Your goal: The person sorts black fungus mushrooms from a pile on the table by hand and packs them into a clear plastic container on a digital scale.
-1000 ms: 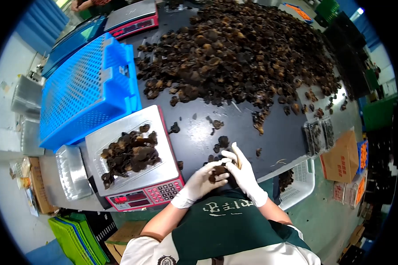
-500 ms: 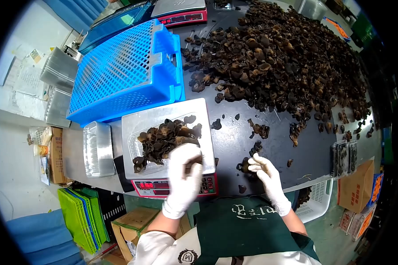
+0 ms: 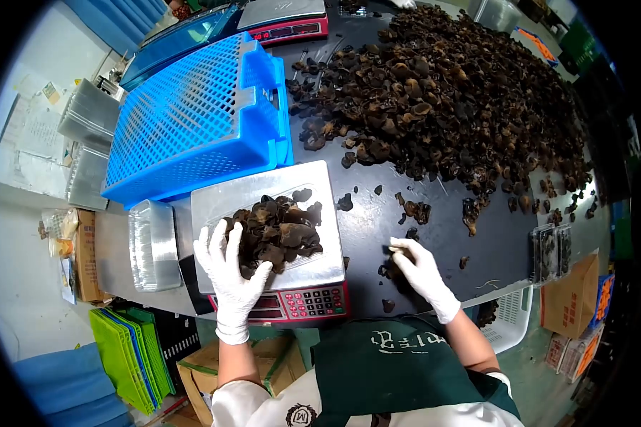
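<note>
plastic tray [image 3: 305,257], long axis left-to-right

The fungus pieces [image 3: 285,233] look rough, the scale plate [image 3: 211,203] smooth metal, the crate [image 3: 178,114] plastic.

a blue curtain [image 3: 117,21] hangs upper left — above a blue crate [image 3: 181,107]. green trays [image 3: 117,359] stand lower left, a cardboard box [image 3: 570,295] right.

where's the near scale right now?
Head view, left of centre: the near scale sits at the near edge of the table, the big blue crate just beyond, the left hand left of its dark pieces.
</note>
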`<action>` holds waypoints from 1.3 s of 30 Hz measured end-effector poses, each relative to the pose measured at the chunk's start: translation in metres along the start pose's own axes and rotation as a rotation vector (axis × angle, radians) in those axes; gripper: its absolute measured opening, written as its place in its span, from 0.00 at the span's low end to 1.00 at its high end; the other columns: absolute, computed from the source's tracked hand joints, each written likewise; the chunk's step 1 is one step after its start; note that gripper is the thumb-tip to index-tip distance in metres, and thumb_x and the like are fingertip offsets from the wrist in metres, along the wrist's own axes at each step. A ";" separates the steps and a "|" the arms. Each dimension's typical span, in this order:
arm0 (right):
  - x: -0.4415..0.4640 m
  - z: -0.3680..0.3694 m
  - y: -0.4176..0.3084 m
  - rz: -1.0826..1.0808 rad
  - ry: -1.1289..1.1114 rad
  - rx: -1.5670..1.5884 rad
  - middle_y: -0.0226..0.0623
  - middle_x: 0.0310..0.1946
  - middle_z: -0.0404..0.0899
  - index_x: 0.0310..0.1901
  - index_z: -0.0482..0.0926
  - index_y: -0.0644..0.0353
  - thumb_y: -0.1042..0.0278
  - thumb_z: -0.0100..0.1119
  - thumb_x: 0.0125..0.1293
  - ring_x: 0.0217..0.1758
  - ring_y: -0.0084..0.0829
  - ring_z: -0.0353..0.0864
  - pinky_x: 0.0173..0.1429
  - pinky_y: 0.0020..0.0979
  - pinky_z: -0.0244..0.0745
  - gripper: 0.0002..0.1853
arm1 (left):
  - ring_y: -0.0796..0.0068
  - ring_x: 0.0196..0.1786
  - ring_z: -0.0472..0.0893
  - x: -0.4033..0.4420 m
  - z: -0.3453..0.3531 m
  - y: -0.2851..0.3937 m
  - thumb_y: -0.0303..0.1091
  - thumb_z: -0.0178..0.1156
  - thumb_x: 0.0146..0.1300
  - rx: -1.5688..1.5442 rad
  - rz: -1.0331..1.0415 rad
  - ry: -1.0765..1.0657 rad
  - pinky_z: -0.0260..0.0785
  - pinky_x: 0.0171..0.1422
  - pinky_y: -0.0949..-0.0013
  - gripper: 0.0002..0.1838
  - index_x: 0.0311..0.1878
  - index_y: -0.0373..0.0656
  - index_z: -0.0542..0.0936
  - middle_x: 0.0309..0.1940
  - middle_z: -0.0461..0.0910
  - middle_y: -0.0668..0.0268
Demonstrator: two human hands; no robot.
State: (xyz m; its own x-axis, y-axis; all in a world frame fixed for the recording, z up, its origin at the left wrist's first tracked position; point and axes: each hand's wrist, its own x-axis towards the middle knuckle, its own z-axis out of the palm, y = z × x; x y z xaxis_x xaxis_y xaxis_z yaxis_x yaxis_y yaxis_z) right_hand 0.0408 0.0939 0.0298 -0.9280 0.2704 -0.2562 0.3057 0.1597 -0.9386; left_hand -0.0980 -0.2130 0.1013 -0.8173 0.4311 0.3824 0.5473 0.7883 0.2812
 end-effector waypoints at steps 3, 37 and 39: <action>0.024 0.025 -0.005 -0.339 -0.108 -0.394 0.42 0.46 0.79 0.50 0.77 0.59 0.69 0.57 0.58 0.52 0.43 0.76 0.60 0.37 0.69 0.17 | 0.43 0.71 0.52 0.001 -0.004 0.002 0.57 0.69 0.45 0.083 -0.055 -0.093 0.37 0.72 0.36 0.46 0.67 0.48 0.66 0.67 0.60 0.55; 0.075 0.089 -0.137 -0.884 -0.145 -0.244 0.37 0.37 0.79 0.40 0.79 0.57 0.72 0.64 0.55 0.37 0.39 0.79 0.43 0.33 0.75 0.10 | 0.65 0.34 0.76 -0.071 0.012 0.011 0.36 0.72 0.43 -0.225 -0.095 -0.001 0.68 0.38 0.64 0.23 0.46 0.45 0.81 0.37 0.76 0.63; 0.074 0.112 -0.133 -0.985 -0.229 -0.510 0.35 0.47 0.78 0.47 0.78 0.53 0.69 0.63 0.55 0.50 0.38 0.76 0.53 0.39 0.71 0.16 | 0.63 0.35 0.76 -0.068 0.012 0.012 0.31 0.70 0.44 -0.212 -0.124 -0.044 0.69 0.39 0.64 0.18 0.42 0.45 0.82 0.37 0.77 0.64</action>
State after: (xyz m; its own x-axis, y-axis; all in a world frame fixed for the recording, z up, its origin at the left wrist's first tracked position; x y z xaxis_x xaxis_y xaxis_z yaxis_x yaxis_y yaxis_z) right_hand -0.0919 -0.0135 0.1102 -0.8136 -0.3595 0.4570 -0.5777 0.5897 -0.5644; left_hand -0.0375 -0.2278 0.0684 -0.8853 0.3589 0.2958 0.4638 0.7287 0.5039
